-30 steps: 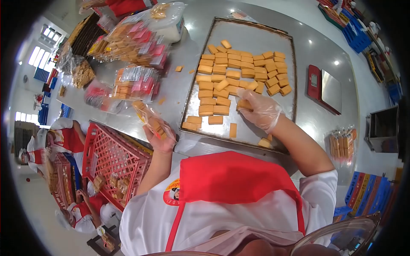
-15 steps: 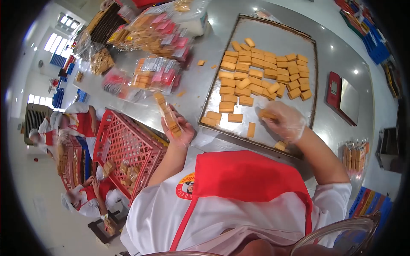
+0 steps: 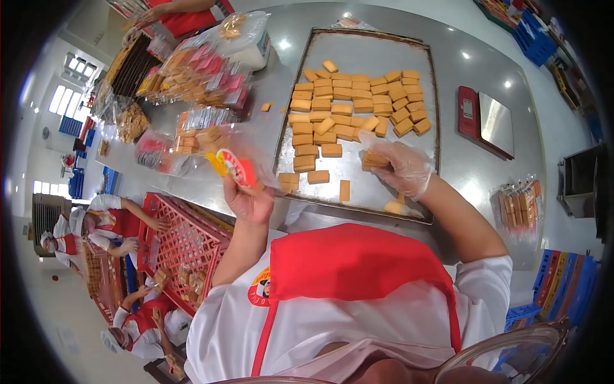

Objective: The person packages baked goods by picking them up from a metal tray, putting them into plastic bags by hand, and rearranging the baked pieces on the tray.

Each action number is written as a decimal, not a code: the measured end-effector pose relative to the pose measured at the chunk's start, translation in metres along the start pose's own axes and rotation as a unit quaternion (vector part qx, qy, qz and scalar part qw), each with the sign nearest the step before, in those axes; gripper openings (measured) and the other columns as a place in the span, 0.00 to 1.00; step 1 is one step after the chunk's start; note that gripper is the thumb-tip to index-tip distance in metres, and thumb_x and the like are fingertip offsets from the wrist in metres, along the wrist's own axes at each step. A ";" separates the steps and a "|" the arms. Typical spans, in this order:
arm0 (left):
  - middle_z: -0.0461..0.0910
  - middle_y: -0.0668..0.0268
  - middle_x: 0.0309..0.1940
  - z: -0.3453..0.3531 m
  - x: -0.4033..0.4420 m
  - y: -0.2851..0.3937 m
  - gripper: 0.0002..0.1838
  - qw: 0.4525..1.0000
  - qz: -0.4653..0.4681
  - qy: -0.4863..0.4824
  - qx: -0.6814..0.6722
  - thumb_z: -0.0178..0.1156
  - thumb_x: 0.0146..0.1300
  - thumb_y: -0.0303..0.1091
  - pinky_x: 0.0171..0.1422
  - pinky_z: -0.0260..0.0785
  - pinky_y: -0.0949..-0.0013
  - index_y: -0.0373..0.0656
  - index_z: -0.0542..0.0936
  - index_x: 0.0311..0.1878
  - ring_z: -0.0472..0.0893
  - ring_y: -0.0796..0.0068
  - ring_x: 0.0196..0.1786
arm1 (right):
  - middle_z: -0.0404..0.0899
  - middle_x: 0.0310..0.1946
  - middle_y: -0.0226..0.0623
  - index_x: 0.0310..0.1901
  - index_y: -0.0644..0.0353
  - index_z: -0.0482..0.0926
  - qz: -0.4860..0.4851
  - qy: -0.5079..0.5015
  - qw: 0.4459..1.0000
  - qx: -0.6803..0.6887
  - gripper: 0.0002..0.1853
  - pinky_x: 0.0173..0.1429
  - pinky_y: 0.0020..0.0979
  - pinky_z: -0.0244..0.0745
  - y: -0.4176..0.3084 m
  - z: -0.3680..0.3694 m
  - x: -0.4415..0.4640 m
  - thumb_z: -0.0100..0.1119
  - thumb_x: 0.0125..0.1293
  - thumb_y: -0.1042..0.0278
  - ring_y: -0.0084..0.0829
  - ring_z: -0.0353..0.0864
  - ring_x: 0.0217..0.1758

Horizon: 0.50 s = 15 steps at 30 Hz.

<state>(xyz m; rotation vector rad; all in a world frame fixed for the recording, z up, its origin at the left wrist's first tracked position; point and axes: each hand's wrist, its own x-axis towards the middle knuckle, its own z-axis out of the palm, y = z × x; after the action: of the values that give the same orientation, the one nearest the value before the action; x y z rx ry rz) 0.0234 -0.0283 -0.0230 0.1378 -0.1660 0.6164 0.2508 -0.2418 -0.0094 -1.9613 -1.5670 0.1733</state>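
My left hand [image 3: 251, 200] is closed on a clear plastic packet [image 3: 235, 168] with a red and yellow label and biscuits inside, held up left of the metal tray [image 3: 358, 203]. My right hand [image 3: 409, 168], in a clear glove, is closed on a few stacked biscuits [image 3: 374, 160] over the tray's near right part. Rows of rectangular golden biscuits [image 3: 342, 93] cover the tray's middle, some stacked. A single biscuit [image 3: 345, 191] stands apart near the tray's front edge, and another [image 3: 393, 207] lies below my right hand.
Filled packets [image 3: 211, 70] are piled at the back left beside a white tub [image 3: 252, 48]. A red scale [image 3: 470, 112] sits right of the tray, with more packets [image 3: 521, 205] nearer. A red crate [image 3: 185, 237] stands lower left. Co-workers [image 3: 115, 221] are beyond it.
The packet in my left hand has turned, so its red and yellow label now shows. My right hand still holds biscuits over the tray. A co-worker's hand now reaches the red crate.
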 end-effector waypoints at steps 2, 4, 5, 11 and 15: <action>0.68 0.65 0.55 -0.002 0.006 -0.006 0.24 0.998 0.020 0.038 0.050 0.55 0.56 0.34 0.64 0.56 0.60 0.44 0.66 0.57 0.67 0.70 0.59 | 0.73 0.34 0.40 0.48 0.55 0.63 0.013 0.064 0.998 0.009 0.23 0.38 0.30 0.71 -0.008 -0.002 0.002 0.61 0.50 0.73 0.37 0.76 0.35; 0.67 0.64 0.56 0.005 0.011 -0.015 0.24 1.000 -0.014 -0.001 -0.003 0.54 0.56 0.34 0.65 0.54 0.59 0.45 0.65 0.57 0.66 0.70 0.60 | 0.71 0.36 0.38 0.50 0.54 0.60 0.145 0.039 0.978 0.145 0.25 0.38 0.27 0.71 0.005 0.001 0.005 0.60 0.51 0.75 0.32 0.75 0.34; 0.67 0.64 0.57 0.007 0.013 -0.018 0.24 0.999 -0.031 -0.019 -0.030 0.54 0.57 0.34 0.65 0.54 0.59 0.45 0.65 0.58 0.66 0.69 0.60 | 0.70 0.36 0.37 0.51 0.54 0.58 0.209 0.026 0.954 0.212 0.27 0.38 0.26 0.71 0.010 0.001 0.005 0.59 0.51 0.75 0.30 0.74 0.34; 0.68 0.65 0.55 0.017 0.017 -0.028 0.24 0.999 -0.028 -0.015 0.042 0.54 0.57 0.37 0.63 0.57 0.60 0.45 0.65 0.57 0.68 0.70 0.57 | 0.67 0.41 0.35 0.51 0.53 0.56 0.165 0.050 0.909 0.379 0.27 0.37 0.23 0.69 -0.003 -0.011 0.007 0.59 0.52 0.74 0.25 0.71 0.36; 0.65 0.63 0.57 0.014 0.015 -0.026 0.32 0.996 -0.058 -0.045 -0.051 0.57 0.54 0.38 0.64 0.55 0.61 0.46 0.58 0.62 0.67 0.69 0.57 | 0.71 0.44 0.37 0.53 0.53 0.57 0.096 0.051 0.982 0.154 0.26 0.40 0.32 0.71 -0.004 -0.014 0.003 0.57 0.54 0.69 0.36 0.74 0.37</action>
<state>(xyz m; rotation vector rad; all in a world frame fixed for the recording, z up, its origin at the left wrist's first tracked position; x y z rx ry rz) 0.0491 -0.0434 -0.0086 0.0753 -0.2736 0.4853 0.2544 -0.2438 0.0050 -1.8404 -1.2035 0.3654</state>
